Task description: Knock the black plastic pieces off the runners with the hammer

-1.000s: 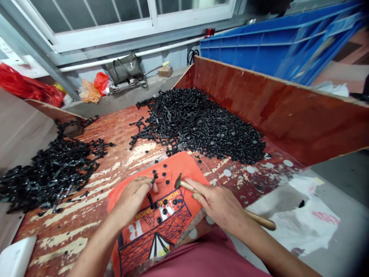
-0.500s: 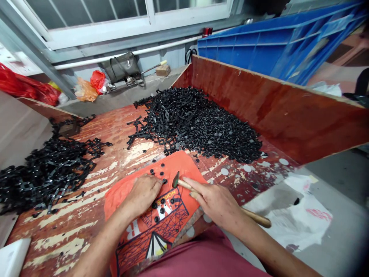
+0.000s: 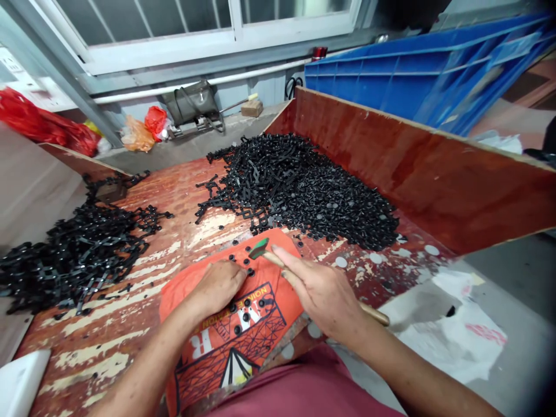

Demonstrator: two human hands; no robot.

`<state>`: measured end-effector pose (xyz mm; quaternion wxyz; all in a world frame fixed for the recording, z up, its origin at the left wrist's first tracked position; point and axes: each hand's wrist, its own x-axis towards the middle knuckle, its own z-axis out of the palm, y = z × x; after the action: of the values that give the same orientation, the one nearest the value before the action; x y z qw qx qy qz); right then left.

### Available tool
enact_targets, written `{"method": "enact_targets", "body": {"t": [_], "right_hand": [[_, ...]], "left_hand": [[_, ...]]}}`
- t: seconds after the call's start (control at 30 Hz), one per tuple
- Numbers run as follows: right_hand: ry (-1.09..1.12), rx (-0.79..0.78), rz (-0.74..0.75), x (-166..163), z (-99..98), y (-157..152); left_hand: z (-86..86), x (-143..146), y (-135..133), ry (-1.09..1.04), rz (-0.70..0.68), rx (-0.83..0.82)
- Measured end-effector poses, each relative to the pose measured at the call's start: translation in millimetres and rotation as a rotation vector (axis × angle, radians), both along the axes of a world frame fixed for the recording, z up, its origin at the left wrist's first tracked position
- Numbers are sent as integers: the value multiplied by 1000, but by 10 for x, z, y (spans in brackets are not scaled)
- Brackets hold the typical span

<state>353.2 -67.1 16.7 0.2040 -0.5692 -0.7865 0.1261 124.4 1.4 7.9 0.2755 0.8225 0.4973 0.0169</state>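
Observation:
My right hand [image 3: 324, 295] is closed round the wooden handle of a small hammer [image 3: 259, 249], index finger laid along it; the dark head hovers over the top edge of an orange printed cloth [image 3: 243, 336]. My left hand [image 3: 217, 285] rests curled on the cloth, fingertips pinched at a small black plastic part [image 3: 248, 271] just below the hammer head. Several loose black round pieces [image 3: 244, 315] lie on the cloth between my hands.
A big heap of black plastic parts [image 3: 304, 191] lies beyond the cloth, another pile of black frames [image 3: 73, 255] at left. A worn red wooden board [image 3: 130, 301] with a raised red side wall [image 3: 434, 179] bounds the bench. Blue crates [image 3: 417, 69] stand behind; white plastic bag [image 3: 456, 330] at right.
The hammer head has risen and shifted up toward the cloth's top edge. My left hand dropped the strip it held a second ago and settled its fingertips by a small part.

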Motion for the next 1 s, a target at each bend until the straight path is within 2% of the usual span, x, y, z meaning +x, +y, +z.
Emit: {"method": "enact_targets", "body": {"t": [0.1,0.27,0.4,0.47,0.57,0.67,0.87,1.0], "right_hand": [[-76,-18,55,-30,-83,20],[-25,14,9,-45,-96,27],[-53,-85,41,-66,-148,47],[43,-132,32,-33,-164,85],[307,-159,-6,33,-147,170],[551,-218,-33,-5,-119,250],[875,-491,113,-329,-60,292],[1021,-674,109,-378,-12,259]], "left_hand": [[-9,1,-18,65,-15,18],[-10,35,-53,130,10,32],[-7,4,-54,82,38,10],[25,-63,-43,-50,96,-33],[123,-165,-49,-325,156,-147],[208,-157,-117,-438,180,-190],[158,34,-307,-518,251,-80],[165,-5,-343,-595,285,57]]}}
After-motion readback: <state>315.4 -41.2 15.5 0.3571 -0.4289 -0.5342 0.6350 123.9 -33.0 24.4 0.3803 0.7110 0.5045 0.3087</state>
